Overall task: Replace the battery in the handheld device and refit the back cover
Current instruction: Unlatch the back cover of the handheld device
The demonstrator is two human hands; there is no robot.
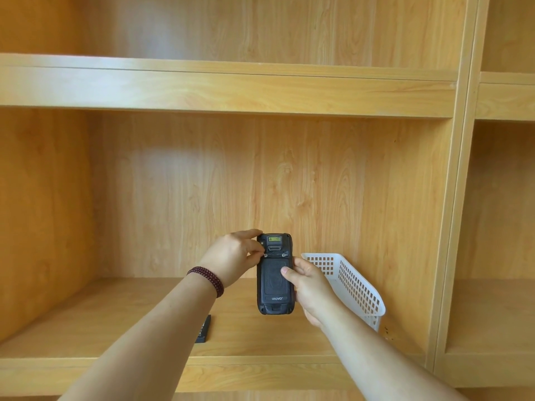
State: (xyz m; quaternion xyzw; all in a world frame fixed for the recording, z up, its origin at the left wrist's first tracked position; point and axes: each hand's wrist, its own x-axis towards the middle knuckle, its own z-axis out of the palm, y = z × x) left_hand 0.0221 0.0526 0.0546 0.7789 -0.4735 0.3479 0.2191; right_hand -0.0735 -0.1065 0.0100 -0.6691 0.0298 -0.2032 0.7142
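Nearest the camera, two bare forearms are extended toward a wooden shelf point(115, 322); a beaded bracelet point(207, 279) is worn on the left wrist. A dark spare battery point(203, 329) is seen lying flat on the shelf board, just beside the left forearm and partly hidden by it.

Further out, the handheld device point(275, 274) is held upright in the air above the shelf, back side toward the camera, with the back cover point(274, 282) seated on it. The right hand point(311, 287) is closed around the device's right edge, the thumb lying on the cover. The left hand point(234, 257) is closed at the upper left corner, fingertips pinched at the left of two small latches near the cover's top edge.

The step in hand is judged to be working that latch; whether locking or releasing cannot be told. It would be done well if the body were kept steady by the right-hand grip, the cover pressed flush by the thumb, and each latch turned fully.

Behind the right hand, a white perforated plastic basket point(353, 282) is leaned against the back panel of the shelf.
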